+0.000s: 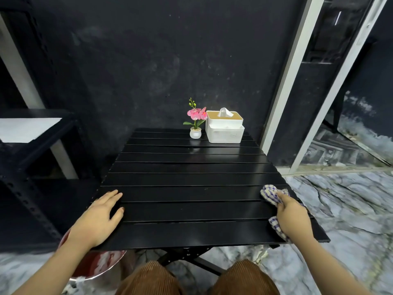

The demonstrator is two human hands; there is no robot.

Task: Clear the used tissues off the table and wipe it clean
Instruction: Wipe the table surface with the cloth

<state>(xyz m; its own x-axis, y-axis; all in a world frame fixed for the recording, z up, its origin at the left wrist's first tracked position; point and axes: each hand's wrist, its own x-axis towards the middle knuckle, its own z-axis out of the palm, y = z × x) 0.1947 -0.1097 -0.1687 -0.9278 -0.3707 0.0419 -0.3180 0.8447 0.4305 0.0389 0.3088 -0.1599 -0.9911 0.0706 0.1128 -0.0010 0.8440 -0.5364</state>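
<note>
A black slatted table (187, 179) fills the middle of the head view. My right hand (292, 216) presses a crumpled blue-and-white checked cloth (271, 193) onto the table's right edge and grips it. My left hand (100, 218) lies flat on the near left corner, fingers apart, holding nothing. No loose tissues show on the tabletop. Below the left corner stands a round metal bin (95, 267) with a red inside and white crumpled paper in it.
At the table's far end stand a white tissue box (225, 128) with a tissue sticking out and a small pot with a pink flower (195, 124). A dark shelf unit (32, 145) stands to the left. A white-framed glass partition (282, 103) rises on the right.
</note>
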